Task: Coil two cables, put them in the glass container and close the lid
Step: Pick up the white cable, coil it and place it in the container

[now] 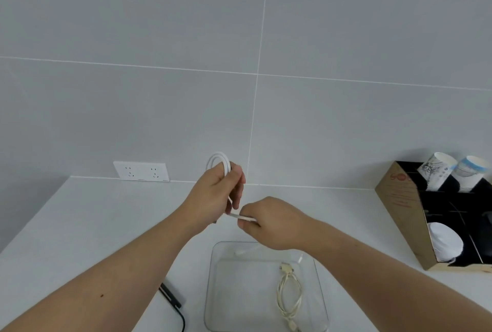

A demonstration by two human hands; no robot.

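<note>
My left hand [217, 196] holds a white cable [222, 162] wound into loops above the counter, the loops sticking up past my fingers. My right hand [269, 221] pinches the free end of that same cable just to the right of the left hand. Below both hands a clear glass container [213, 291] stands on the white counter near its front edge. A coiled cream-coloured cable [288, 294] with a plug lies inside it on the right. No lid shows.
A black cable with a plug [171, 298] lies left of the container. A cardboard box [402, 214] with black dividers and paper cups [436, 169] stands at the right. A double wall socket [141, 171] sits on the grey tiled wall.
</note>
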